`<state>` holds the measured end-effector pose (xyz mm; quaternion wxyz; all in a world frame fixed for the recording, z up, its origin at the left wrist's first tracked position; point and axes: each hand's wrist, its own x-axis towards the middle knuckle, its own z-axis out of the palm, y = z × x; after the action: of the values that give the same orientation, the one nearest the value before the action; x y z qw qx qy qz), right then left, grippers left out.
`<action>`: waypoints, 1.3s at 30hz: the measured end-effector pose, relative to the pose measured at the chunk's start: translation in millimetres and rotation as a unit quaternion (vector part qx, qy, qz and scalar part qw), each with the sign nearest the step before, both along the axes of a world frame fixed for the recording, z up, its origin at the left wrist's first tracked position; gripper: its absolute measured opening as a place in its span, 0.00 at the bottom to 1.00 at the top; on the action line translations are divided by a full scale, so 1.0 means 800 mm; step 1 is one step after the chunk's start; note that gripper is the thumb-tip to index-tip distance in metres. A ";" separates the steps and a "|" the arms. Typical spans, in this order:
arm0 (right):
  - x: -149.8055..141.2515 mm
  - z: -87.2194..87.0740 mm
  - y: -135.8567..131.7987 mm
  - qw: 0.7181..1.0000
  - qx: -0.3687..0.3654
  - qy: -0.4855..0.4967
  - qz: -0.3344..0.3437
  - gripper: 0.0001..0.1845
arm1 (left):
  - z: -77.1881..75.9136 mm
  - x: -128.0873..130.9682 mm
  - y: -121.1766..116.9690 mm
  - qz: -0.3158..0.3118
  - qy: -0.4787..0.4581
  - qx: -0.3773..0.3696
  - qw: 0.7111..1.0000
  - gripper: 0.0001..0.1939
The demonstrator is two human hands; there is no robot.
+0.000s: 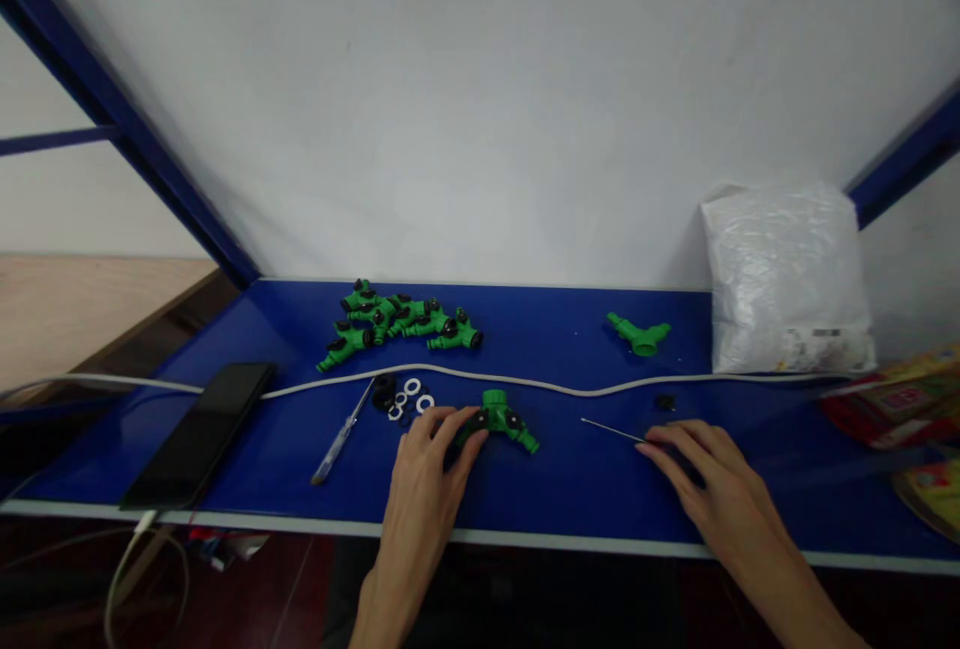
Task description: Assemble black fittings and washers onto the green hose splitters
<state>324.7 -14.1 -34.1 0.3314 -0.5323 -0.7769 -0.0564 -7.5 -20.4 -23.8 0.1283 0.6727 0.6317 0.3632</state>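
Observation:
My left hand is closed on one arm of a green Y-shaped hose splitter with black valve knobs, near the front of the blue table. Its capped neck points toward the wall and its other arm slants to the right. In my right hand, thumb and fingers pinch the near end of a thin metal rod, whose tip points left toward the splitter. Whether the rod has a handle is hidden by the fingers. Small black pieces lie just beyond my right hand. White rings and black rings lie beyond my left hand.
Several green splitters are piled at the back left, and a bare green Y piece lies at the back right. A screwdriver, a phone, a white cable, a white plastic package and a red packet are around.

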 end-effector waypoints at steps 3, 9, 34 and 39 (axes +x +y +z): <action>-0.013 -0.004 0.011 1.000 0.017 -0.016 -0.008 0.27 | 0.000 0.000 0.000 0.000 -0.012 0.000 1.000 0.12; -0.030 -0.030 0.018 0.999 0.027 -0.037 -0.012 0.27 | -0.003 -0.001 0.000 -0.011 -0.023 0.020 0.999 0.14; -0.175 -0.028 -0.012 0.993 -0.011 0.112 0.034 0.18 | 0.004 0.000 -0.002 -0.029 -0.073 0.014 0.997 0.11; -0.180 -0.027 -0.017 0.990 -0.029 0.133 0.037 0.16 | 0.003 0.002 -0.002 -0.032 -0.048 0.018 0.998 0.16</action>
<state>180.8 -27.5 -55.6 0.4182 -0.5150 -0.7466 0.0496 -6.1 -22.2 -21.2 0.1580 0.6767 0.5963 0.4020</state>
